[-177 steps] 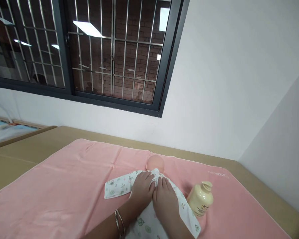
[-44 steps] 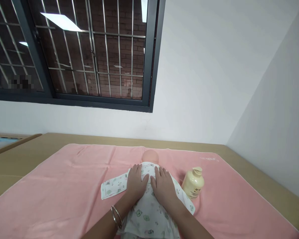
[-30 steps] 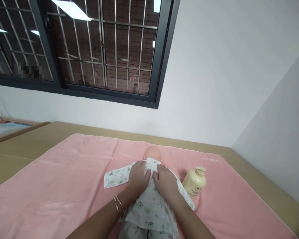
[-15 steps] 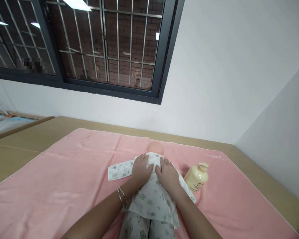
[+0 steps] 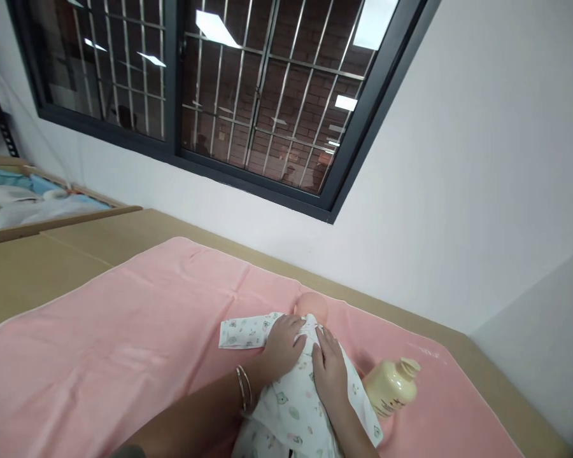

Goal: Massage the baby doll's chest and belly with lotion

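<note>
Left hand (image 5: 283, 346), right hand (image 5: 331, 373): side by side, flat, fingers spread, pressing doll's printed garment (image 5: 293, 407); lotion bottle (image 5: 391, 394) right of right hand.

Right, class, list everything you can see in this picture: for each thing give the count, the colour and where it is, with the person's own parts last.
Doll: one, peach head, lying on the towel in a white printed garment.
Towel: one, pink, spread over the table.
Bottle: one, cream, pump top, on the towel right of the doll.
Table: one, tan.
Window: one, dark frame, metal bars, on the white wall.
Bangles: silver, left wrist.
Left hand: flat on the doll's chest.
Right hand: flat beside it.
</note>
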Demonstrator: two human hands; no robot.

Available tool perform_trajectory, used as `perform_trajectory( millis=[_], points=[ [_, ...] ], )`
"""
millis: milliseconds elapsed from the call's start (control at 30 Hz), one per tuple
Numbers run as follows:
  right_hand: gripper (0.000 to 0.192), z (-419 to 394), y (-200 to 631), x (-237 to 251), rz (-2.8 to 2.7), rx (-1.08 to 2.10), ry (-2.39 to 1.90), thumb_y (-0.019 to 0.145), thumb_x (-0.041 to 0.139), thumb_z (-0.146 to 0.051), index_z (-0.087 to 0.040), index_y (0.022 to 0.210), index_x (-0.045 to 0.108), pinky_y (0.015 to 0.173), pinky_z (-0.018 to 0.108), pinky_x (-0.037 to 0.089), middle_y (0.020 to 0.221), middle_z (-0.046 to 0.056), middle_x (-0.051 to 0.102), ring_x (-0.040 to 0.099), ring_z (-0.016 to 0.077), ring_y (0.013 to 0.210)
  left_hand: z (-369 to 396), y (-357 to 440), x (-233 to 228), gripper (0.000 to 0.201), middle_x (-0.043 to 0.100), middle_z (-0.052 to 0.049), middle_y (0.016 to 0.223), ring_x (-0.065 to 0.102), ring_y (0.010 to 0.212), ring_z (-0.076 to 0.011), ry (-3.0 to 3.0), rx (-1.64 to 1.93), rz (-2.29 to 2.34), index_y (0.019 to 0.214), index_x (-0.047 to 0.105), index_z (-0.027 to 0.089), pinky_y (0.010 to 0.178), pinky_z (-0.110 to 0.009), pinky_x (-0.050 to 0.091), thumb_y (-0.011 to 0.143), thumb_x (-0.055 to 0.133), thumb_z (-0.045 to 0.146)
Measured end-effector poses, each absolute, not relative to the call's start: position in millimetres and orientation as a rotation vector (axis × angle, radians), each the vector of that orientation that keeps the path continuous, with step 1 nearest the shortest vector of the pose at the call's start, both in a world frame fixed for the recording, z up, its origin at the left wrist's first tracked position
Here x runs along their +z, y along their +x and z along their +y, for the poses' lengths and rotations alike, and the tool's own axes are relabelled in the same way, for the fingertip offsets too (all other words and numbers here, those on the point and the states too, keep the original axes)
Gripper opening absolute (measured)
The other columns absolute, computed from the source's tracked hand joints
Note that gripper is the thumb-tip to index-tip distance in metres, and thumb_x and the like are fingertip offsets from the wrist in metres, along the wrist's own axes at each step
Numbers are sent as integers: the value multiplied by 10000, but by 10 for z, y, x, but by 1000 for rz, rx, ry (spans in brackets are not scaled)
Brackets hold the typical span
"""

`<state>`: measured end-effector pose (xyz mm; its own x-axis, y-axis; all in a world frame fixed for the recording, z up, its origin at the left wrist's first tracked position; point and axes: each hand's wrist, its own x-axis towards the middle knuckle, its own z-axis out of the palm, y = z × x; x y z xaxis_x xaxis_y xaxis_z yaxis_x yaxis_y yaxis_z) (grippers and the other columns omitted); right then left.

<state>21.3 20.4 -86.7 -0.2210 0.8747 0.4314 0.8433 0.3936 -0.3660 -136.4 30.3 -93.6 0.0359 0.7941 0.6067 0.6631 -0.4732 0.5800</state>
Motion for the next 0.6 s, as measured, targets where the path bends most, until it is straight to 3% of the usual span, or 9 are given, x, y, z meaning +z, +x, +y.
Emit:
perform_trajectory(
  millis=[433,600],
  points=[
    [520,255,210,-876,-2030,175,-1426,933,323,-378,-159,1368,504,1153,466,263,1418,92,482,387,238,1353,314,-1389,-914,327,638,-85,1162,552,1121,-251,2105,1389,1550,1163,598,215,1006,-452,424,862,475,249],
    [586,102,118,-692,-1914,90,-1623,903,380,-342,-151,1457,370,1141,452,274,1548,103,268,258,251,1421,348,-1398,-959,336,633,-98,1178,545,1128,-255,2127,1369,1530,1179,587,184,1006,-452,424,871,469,246]
  ],
)
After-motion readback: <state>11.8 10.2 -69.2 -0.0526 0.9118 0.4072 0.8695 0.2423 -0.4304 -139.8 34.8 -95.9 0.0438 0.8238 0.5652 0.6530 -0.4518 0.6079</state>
